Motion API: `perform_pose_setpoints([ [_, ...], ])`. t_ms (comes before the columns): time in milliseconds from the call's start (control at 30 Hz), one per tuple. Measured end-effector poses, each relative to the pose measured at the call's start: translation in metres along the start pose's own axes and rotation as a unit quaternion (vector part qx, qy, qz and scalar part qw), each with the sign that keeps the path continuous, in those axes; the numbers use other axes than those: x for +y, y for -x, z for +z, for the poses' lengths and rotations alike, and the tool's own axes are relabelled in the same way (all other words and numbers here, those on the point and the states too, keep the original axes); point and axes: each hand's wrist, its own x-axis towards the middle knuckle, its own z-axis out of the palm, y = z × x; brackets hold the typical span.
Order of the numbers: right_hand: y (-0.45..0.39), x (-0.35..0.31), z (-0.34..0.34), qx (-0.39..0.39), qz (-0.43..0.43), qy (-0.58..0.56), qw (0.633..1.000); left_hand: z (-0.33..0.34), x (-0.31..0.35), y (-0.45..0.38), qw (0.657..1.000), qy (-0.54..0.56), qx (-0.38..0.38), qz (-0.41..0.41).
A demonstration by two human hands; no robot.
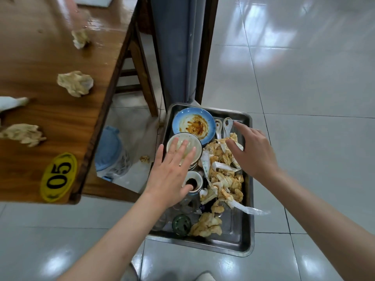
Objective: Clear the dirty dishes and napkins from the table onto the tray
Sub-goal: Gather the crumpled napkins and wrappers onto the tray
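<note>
A steel tray [239, 238] sits on the floor, loaded with a blue sauce-stained plate [192, 123], a stack of white bowls [189, 145], two white spoons [223, 126], a small sauce cup [195, 180], glasses [181, 224] and a heap of soiled napkins [223, 179]. My left hand [172, 169] hovers flat, fingers straight, over the bowls and cup. My right hand [251, 153] is spread above the napkin heap, holding nothing. On the wooden table [40, 57] at the left lie three crumpled napkins [76, 83], [81, 38], [22, 134].
A yellow "05" tag [58, 177] marks the table corner. A white object [12, 103] pokes in at the table's left edge. A blue-lidded bin [110, 153] stands under the table beside a wooden stool [140, 63]. A napkin scrap [144, 158] lies on the tiled floor.
</note>
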Motion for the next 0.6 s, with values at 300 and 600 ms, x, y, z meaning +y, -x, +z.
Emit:
perform_pose_setpoints([
  [300,0.024,-0.053,-0.051,-0.015,-0.013,0.033,0.999,-0.080,-0.068,0.016,0.995,-0.089,0.043,-0.024],
  [600,0.028,-0.157,-0.095,0.001,-0.071,0.065,0.995,-0.168,-0.174,0.065,0.987,-0.087,0.121,-0.065],
])
